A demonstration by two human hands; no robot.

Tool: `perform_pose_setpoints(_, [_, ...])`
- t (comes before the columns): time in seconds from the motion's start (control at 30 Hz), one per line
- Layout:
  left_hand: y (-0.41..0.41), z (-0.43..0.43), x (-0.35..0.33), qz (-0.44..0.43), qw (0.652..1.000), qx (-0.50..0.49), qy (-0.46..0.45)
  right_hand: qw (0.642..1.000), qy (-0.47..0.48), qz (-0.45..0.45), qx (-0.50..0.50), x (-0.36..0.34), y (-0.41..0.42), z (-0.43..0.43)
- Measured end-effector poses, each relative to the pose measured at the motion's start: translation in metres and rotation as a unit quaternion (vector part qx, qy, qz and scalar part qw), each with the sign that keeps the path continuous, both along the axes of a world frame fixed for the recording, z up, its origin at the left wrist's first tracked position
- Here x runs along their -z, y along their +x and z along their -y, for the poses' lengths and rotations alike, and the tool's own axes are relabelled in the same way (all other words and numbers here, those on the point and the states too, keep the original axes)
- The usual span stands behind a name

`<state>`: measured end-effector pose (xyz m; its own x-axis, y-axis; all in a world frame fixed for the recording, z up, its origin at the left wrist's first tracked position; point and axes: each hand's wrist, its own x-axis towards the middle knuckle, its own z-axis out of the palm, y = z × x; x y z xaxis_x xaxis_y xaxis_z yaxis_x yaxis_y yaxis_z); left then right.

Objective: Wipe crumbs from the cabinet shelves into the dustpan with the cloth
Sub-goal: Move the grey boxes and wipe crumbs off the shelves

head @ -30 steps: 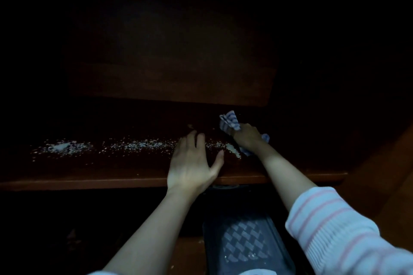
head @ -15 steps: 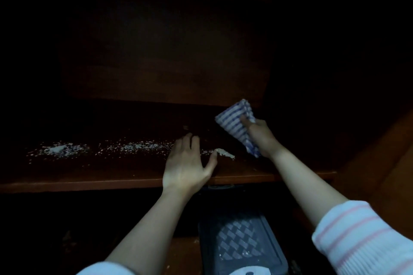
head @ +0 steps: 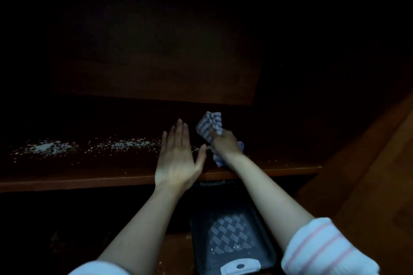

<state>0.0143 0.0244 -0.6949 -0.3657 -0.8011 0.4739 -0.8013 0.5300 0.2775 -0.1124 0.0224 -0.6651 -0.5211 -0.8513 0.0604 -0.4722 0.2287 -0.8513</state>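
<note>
Inside a dark cabinet, white crumbs (head: pixel 125 144) lie in a band along the brown wooden shelf (head: pixel 89 179), with a denser patch at the far left. My left hand (head: pixel 178 158) rests flat on the shelf with straight fingers, just right of the crumb band. My right hand (head: pixel 224 144) grips a bunched blue-and-white striped cloth (head: pixel 209 125) pressed down on the shelf, close beside my left thumb. A dark dustpan (head: pixel 232 234) sits below the shelf's front edge, under my hands, with a few specks in it.
The cabinet's back wall (head: pixel 156 51) and an upper shelf are very dark. A wooden side panel (head: pixel 368 174) rises at the right. The space under the shelf at the left is in shadow.
My right hand, lifted with the cloth half a second ago, has come back down onto the shelf next to my left thumb. The small crumb clump by the thumb is now hidden.
</note>
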Motion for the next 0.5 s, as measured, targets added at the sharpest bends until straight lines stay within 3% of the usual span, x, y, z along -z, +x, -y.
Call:
perform_pose_setpoints(0.13, [0.000, 0.001, 0.001, -0.019, 1.000, 0.007, -0.001, 0.997, -0.021, 0.061, -0.044, -0.001, 0.023, 0.011])
perform_pose_setpoints(0.27, [0.001, 0.000, -0.001, -0.037, 0.999, 0.016, 0.003, 0.956, -0.074, 0.279, -0.048, -0.009, 0.019, 0.009])
perform_pose_setpoints(0.33, [0.002, -0.001, -0.001, -0.042, 0.999, 0.023, 0.009, 0.932, -0.143, 0.333, -0.023, -0.019, 0.007, 0.003])
perform_pose_setpoints(0.43, [0.003, -0.004, -0.003, -0.060, 0.998, 0.025, 0.021, 0.934, -0.224, 0.278, 0.001, -0.032, -0.013, -0.011])
perform_pose_setpoints(0.5, [0.003, -0.006, -0.005, -0.068, 0.997, 0.023, 0.029, 0.982, -0.159, 0.104, 0.019, -0.028, -0.026, -0.024])
